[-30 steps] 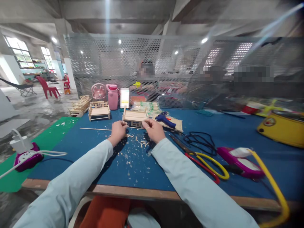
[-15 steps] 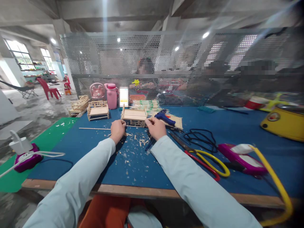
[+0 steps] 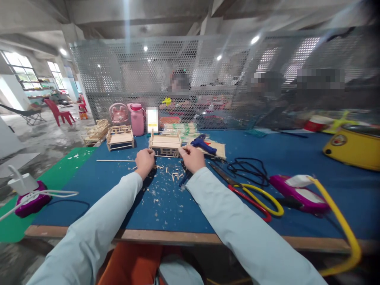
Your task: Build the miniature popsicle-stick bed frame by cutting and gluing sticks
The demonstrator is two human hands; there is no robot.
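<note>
Hands edge apart at the model's near side

Scissors [image 3: 234, 183] lie toward the tabletop's [image 3: 154, 217] right half, handles toward its near edge, with a power strip [image 3: 292, 194] further right. Offcuts [image 3: 175, 176] are scattered between and in front of the hands, and a long stick [image 3: 115, 160] runs from near the left edge toward the left hand [image 3: 145, 161].

The hands are apart, the left at the model's [image 3: 165, 143] near left corner, the right hand [image 3: 192, 158] at its near right. Their fingertips are drawn in, but whether they clamp the thin rail there or only touch it, I cannot tell. The gap between them is slightly wider than a second ago, while the model sits upright in the same place, mid-tabletop toward the far edge. That suggests fine handling along its near side, not a shift of the whole piece.

Just right of the model lies a glue gun [image 3: 204, 144]; behind it, a stick bundle [image 3: 179, 130]. A second model [image 3: 120, 139] stands near the far left corner. Along the far edge come a flask [image 3: 137, 120] and a phone [image 3: 152, 118], then the mesh screen [image 3: 118, 71].
</note>
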